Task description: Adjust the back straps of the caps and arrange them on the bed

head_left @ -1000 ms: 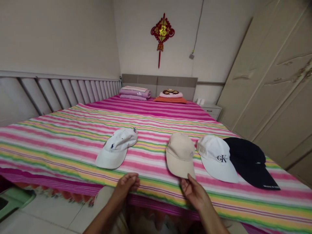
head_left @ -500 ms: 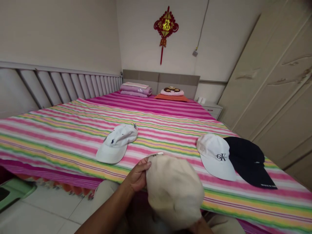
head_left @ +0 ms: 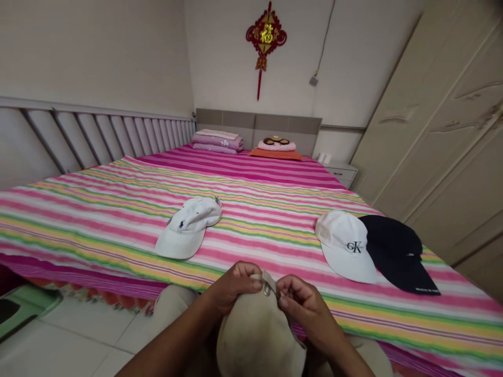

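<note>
A beige baseball cap (head_left: 257,332) is held low in front of me, its back strap (head_left: 269,280) and metal buckle (head_left: 267,289) facing up. My left hand (head_left: 238,285) pinches the strap on its left side, thumb and fingers closed. Just right of the buckle, my right hand (head_left: 301,303) is closed on the cap's strap edge. A white cap with a small dark emblem (head_left: 190,229) lies on the bed to the left. To the right, a white cap with black letters (head_left: 348,246) rests against a black cap (head_left: 396,251).
The bed has a striped sheet (head_left: 129,204). Folded bedding (head_left: 218,141) and an orange cushion (head_left: 275,154) lie by the headboard (head_left: 286,125). A slatted rail (head_left: 110,131) runs along the left, a wardrobe (head_left: 436,141) stands right, and a green stool (head_left: 29,309) is at lower left.
The beige cap has turned and come lower, so its strap and buckle show. My right hand has moved up from beneath it to the strap beside my left hand.
</note>
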A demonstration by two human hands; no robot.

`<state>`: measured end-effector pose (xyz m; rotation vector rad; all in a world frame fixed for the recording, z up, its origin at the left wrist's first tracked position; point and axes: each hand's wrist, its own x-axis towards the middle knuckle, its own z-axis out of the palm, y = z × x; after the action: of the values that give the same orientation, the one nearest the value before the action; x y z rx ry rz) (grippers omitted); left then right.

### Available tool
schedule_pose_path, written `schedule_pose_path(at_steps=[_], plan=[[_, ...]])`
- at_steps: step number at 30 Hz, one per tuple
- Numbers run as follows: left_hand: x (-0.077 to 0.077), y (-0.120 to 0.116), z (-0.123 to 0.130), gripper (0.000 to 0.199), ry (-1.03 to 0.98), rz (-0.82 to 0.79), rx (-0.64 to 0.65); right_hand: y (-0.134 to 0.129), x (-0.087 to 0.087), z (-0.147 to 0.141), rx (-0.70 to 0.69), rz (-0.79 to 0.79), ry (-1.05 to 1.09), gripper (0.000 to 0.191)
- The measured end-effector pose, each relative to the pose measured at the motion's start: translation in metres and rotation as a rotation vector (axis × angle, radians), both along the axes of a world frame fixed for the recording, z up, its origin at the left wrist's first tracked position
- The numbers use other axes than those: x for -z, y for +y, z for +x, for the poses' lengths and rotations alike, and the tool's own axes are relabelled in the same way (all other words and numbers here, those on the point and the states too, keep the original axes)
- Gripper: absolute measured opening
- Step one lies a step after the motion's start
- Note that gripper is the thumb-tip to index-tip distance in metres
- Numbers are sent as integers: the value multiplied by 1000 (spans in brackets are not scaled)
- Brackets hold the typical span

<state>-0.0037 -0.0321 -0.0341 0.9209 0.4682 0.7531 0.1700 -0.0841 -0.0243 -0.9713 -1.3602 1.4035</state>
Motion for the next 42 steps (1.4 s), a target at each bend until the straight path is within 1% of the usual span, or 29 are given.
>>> schedule_pose_path(at_steps=[2, 4, 7, 8, 10, 13, 17, 22, 25, 27, 28, 31, 32, 33, 34, 35, 38, 39, 40, 42], plan=[[-5, 0, -4, 23, 37, 34, 43, -1, 0, -4, -6, -51, 62, 29], [-13, 0, -8, 22, 110, 118, 103, -3, -2, -5, -2, -62, 68, 29], [-27, 0, -11, 21, 280, 310, 172, -6, -10, -4, 47, -15, -19, 27], [-30, 0, -10, 20, 329, 352, 189, -8, -14, -4, 60, 1, -56, 26], [-33, -1, -9, 20, 381, 371, 216, -11, -20, -3, 76, 23, -125, 24], [-30, -4, -4, 20, 359, 304, 215, -15, -25, -1, 78, 67, -206, 22], [-18, -9, 3, 23, 308, 200, 177, -17, -25, 1, 62, 96, -235, 21], [-8, -14, 9, 23, 337, 171, 96, -15, -24, 1, -13, 53, -162, 24], [-7, -14, 8, 25, 255, 88, 33, -12, -19, 4, -47, -5, -119, 29], [-7, -12, 6, 27, 179, 33, -41, -8, -12, 9, 15, -43, -91, 28], [-7, -12, 5, 27, 144, 11, -67, -6, -7, 12, 80, -56, -56, 27], [-6, -10, 3, 25, 81, -26, -111, 2, 4, 20, 313, -75, 165, 31], [-4, -9, 3, 25, 65, -34, -113, 4, 6, 21, 351, -79, 237, 32], [-3, -9, 4, 25, 54, -40, -115, 5, 8, 22, 359, -75, 278, 32], [-2, -8, 5, 25, 49, -42, -116, 5, 8, 22, 332, -70, 273, 31], [-1, -8, 6, 25, 50, -42, -115, 5, 7, 20, 270, -73, 228, 29], [0, -6, 10, 25, 72, -32, -111, 0, 2, 12, -23, -151, 39, 27], [0, -5, 11, 25, 83, -30, -110, -2, 0, 9, -98, -184, 0, 28], [0, -4, 12, 26, 90, -29, -108, -4, -2, 7, -143, -210, -21, 28], [1, -2, 10, 25, 86, -31, -83, -7, -5, 4, -144, -220, -23, 26]])
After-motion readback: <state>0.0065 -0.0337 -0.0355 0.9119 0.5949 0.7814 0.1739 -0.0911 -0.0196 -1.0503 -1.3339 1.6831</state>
